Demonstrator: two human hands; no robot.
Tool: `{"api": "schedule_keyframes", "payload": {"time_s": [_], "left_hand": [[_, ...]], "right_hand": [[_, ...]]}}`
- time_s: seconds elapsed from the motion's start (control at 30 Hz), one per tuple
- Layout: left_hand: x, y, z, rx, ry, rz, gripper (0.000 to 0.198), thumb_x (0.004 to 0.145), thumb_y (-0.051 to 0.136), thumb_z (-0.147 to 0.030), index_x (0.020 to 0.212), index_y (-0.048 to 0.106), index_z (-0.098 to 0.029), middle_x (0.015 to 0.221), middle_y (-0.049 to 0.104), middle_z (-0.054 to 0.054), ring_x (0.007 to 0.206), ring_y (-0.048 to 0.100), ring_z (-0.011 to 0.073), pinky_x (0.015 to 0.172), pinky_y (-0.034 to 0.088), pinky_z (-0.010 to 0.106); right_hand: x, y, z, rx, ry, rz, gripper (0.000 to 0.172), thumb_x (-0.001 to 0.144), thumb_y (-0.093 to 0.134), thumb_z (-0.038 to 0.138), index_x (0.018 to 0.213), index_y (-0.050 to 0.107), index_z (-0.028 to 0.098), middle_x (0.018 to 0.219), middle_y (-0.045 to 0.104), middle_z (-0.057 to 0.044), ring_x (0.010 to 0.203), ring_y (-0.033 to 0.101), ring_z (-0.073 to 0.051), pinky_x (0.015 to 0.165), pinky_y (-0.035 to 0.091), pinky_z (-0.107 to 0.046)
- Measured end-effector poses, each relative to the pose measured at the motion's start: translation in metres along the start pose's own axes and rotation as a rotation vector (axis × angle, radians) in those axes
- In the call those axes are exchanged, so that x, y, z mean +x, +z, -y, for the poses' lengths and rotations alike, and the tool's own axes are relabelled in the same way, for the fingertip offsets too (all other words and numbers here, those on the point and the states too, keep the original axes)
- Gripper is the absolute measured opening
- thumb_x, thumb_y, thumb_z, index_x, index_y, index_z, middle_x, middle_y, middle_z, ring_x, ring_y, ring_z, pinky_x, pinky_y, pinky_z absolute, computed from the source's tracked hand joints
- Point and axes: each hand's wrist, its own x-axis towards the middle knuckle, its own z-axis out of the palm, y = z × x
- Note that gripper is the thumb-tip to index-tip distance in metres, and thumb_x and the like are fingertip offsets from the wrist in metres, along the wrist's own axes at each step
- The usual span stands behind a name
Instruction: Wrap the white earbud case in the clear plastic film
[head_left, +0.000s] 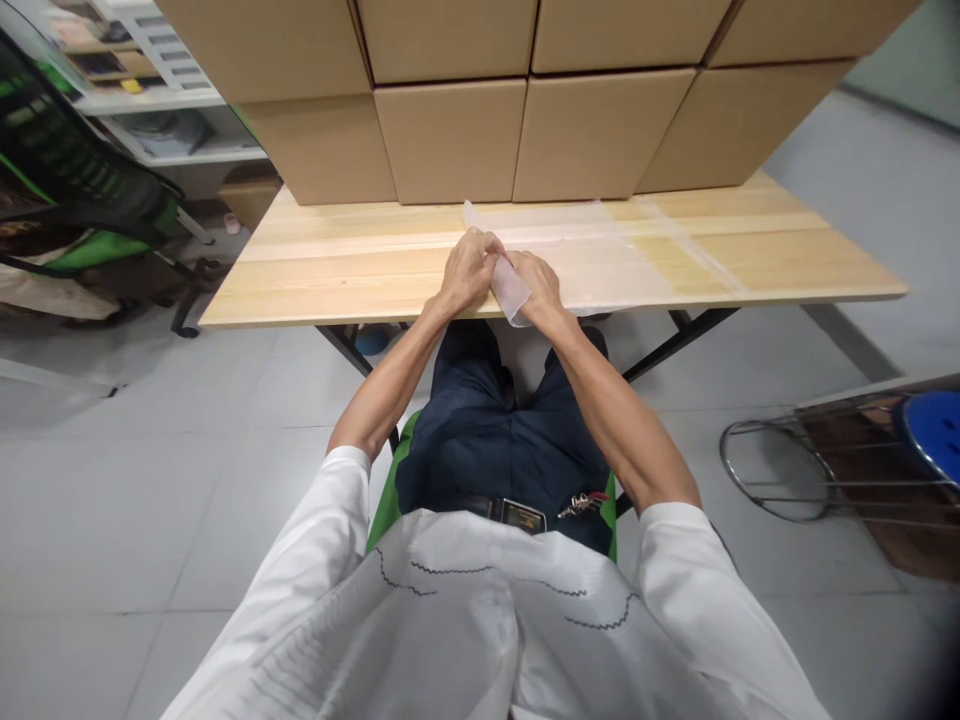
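A thin, whitish, see-through sheet (600,258) lies on the wooden table (337,262), its left edge raised and curled between my hands. My left hand (469,268) is closed at that edge, fingertips pinching it near the middle. Close beside it, my right hand (538,283) is closed too, with a curled flap of the sheet hanging in front of its palm and fingers. Part of the right fingers is hidden behind this flap. Whether something small lies inside the curl I cannot tell.
Stacked brown cardboard boxes (450,140) line the table's far side. A black and green office chair (82,190) and white shelves (180,100) stand at left. On the right are a metal-legged stool with a blue seat (934,430) and a wire ring base.
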Motion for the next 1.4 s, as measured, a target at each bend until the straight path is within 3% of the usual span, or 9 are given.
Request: {"api": "schedule_keyframes", "payload": {"time_s": [0.17,0.3,0.4,0.5,0.63,0.73,0.9,1.23,1.4], "left_hand": [[0.006,0.01,0.002,-0.013,0.01,0.03,0.023,0.121,0.067,-0.038,0.134,0.084,-0.031,0.133,0.079,0.013,0.143,0.074,0.0393,0.132,0.058,0.067],[0.006,0.013,-0.001,-0.001,0.015,0.042,0.024,0.12,0.066,-0.034,0.134,0.084,-0.031,0.133,0.08,0.013,0.143,0.073,0.0397,0.131,0.059,0.067],[0.005,0.012,-0.003,0.0,0.047,0.053,0.031,0.119,0.064,-0.036,0.144,0.082,-0.032,0.138,0.081,0.013,0.144,0.073,0.0389,0.131,0.059,0.064],[0.003,0.011,-0.001,-0.033,0.095,0.071,0.045,0.119,0.069,-0.042,0.162,0.076,-0.033,0.144,0.08,0.013,0.148,0.072,0.0372,0.133,0.057,0.06],[0.002,0.013,0.004,-0.069,0.117,0.091,0.065,0.115,0.078,-0.06,0.174,0.068,-0.033,0.153,0.076,0.016,0.155,0.071,0.0393,0.136,0.055,0.059],[0.004,0.015,0.008,-0.077,0.123,0.118,0.074,0.113,0.081,-0.067,0.175,0.066,-0.029,0.158,0.075,0.019,0.158,0.069,0.0422,0.138,0.054,0.061],[0.004,0.014,0.006,-0.095,0.103,0.124,0.075,0.112,0.08,-0.062,0.175,0.064,-0.025,0.168,0.072,0.022,0.162,0.067,0.0427,0.142,0.051,0.062],[0.003,0.015,0.005,-0.085,0.108,0.134,0.081,0.11,0.083,-0.065,0.178,0.063,-0.025,0.164,0.074,0.022,0.16,0.069,0.0433,0.14,0.053,0.062],[0.003,0.013,0.013,-0.093,0.116,0.166,0.087,0.108,0.085,-0.069,0.177,0.064,-0.022,0.171,0.071,0.026,0.164,0.068,0.0453,0.142,0.052,0.063]], "right_hand": [[0.0,-0.012,-0.006,0.035,0.018,0.051,0.051,0.12,0.059,0.067,0.135,0.091,0.03,0.13,0.094,-0.012,0.13,0.085,-0.043,0.114,0.069,-0.056],[0.0,-0.022,-0.01,0.078,0.003,0.087,0.049,0.119,0.058,0.052,0.148,0.089,0.027,0.144,0.092,-0.011,0.14,0.084,-0.041,0.121,0.066,-0.054],[0.001,-0.023,-0.017,0.162,-0.019,0.077,0.053,0.12,0.058,0.056,0.152,0.087,0.026,0.153,0.089,-0.013,0.145,0.082,-0.04,0.128,0.064,-0.057],[0.002,-0.022,-0.024,0.305,0.024,0.072,0.061,0.121,0.056,0.063,0.155,0.085,0.021,0.147,0.09,-0.017,0.135,0.085,-0.036,0.125,0.068,-0.056],[-0.001,-0.023,-0.024,0.46,0.074,0.087,0.061,0.119,0.059,0.056,0.159,0.082,0.017,0.128,0.092,-0.014,0.113,0.089,-0.031,0.112,0.074,-0.055],[-0.005,-0.028,-0.017,0.433,0.021,0.044,0.058,0.117,0.063,0.056,0.156,0.087,0.021,0.141,0.092,-0.014,0.128,0.088,-0.034,0.12,0.071,-0.057],[-0.015,-0.042,-0.002,0.35,-0.061,0.04,0.056,0.117,0.064,0.059,0.151,0.092,0.026,0.159,0.087,-0.012,0.154,0.079,-0.038,0.135,0.061,-0.061],[-0.018,-0.028,0.001,0.2,-0.13,0.089,0.053,0.124,0.058,0.063,0.146,0.094,0.03,0.162,0.086,-0.009,0.163,0.075,-0.037,0.143,0.055,-0.057],[-0.018,-0.018,-0.006,0.163,-0.127,0.062,0.052,0.125,0.058,0.052,0.153,0.091,0.024,0.169,0.082,-0.014,0.165,0.073,-0.038,0.147,0.05,-0.059]]}}
